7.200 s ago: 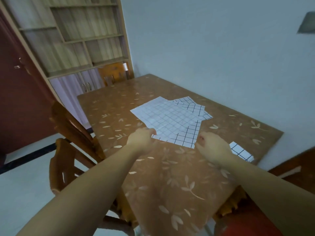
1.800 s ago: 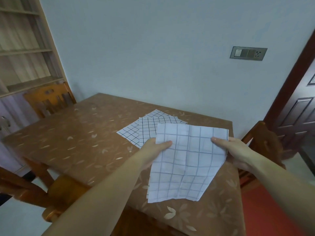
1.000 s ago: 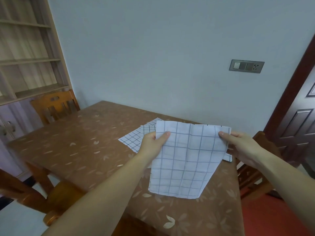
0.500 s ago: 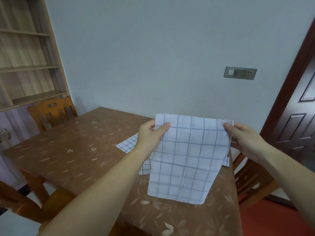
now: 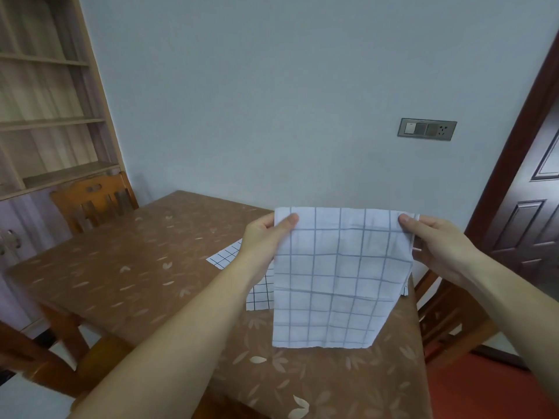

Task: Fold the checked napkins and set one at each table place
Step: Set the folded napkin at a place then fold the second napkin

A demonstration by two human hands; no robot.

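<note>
Holding the white grey-checked cloth napkin (image 5: 335, 282) pinched by its top corners in your left grip (image 5: 263, 237) and right grip (image 5: 438, 240) above the brown leaf-patterned counter (image 5: 121, 267), pull its edge taut and level before folding.

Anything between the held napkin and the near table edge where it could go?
Nothing visible. The left hand and right hand pinch the held napkin at its top corners; the table below its hanging edge shows only patterned cover. Other napkins lie farther back, partly hidden.
</note>
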